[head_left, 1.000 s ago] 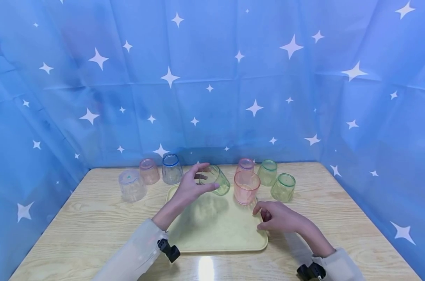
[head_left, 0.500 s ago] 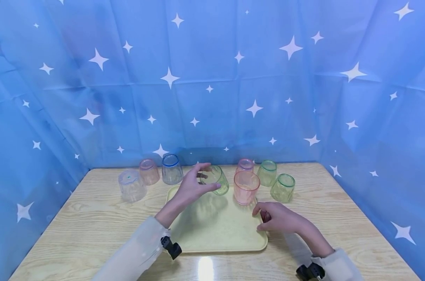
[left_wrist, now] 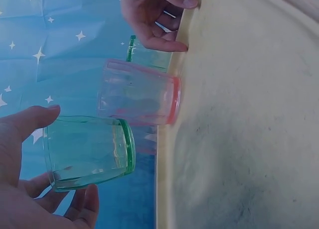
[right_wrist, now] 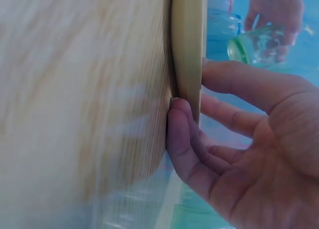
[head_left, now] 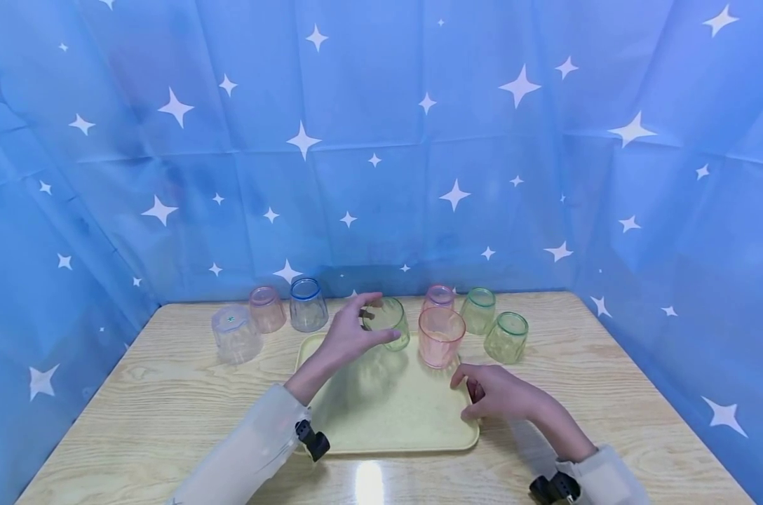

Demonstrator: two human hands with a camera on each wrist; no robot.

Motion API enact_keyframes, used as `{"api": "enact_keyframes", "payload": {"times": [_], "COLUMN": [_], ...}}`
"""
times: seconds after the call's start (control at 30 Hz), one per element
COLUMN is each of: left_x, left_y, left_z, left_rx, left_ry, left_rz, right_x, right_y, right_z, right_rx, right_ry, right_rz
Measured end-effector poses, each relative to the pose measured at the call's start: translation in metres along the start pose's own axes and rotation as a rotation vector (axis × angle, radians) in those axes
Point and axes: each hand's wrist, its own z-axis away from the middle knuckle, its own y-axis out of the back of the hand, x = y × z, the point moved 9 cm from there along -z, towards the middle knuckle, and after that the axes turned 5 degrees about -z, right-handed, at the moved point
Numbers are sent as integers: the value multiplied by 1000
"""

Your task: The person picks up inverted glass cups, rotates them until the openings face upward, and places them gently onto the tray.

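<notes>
My left hand (head_left: 350,335) holds a clear green-tinted glass (head_left: 388,324) between thumb and fingers over the back part of the cream tray (head_left: 394,421). In the left wrist view that glass (left_wrist: 89,152) has its thick green base towards the tray, with a gap seen between them. A pink glass (head_left: 441,338) stands mouth up on the tray's back right corner. At the tray's right edge, my right hand (head_left: 501,394) grips the rim. The right wrist view shows its thumb and curled fingers (right_wrist: 182,144) about the tray's edge (right_wrist: 188,50).
Behind and right of the tray are two green glasses (head_left: 506,338) and another pink one (head_left: 439,297), upside down. To the left stand a clear glass (head_left: 236,335), a pink glass (head_left: 267,310) and a blue-rimmed glass (head_left: 308,306). A blue star-patterned curtain (head_left: 381,175) encloses the wooden table (head_left: 167,421).
The green glass in my left hand has turned from tilted to nearly upright, and that hand has shifted slightly right. My right hand keeps its grip on the tray.
</notes>
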Motion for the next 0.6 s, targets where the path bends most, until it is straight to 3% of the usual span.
{"api": "enact_keyframes", "payload": {"times": [0.6], "left_x": [-1], "left_y": [-11], "left_z": [-8], "left_rx": [-37], "left_ry": [-1], "left_rz": [-102], "right_x": [1], "right_y": [-1], "right_z": [1], "right_rx": [-8], "right_ry": [-11], "right_rz": [9]}}
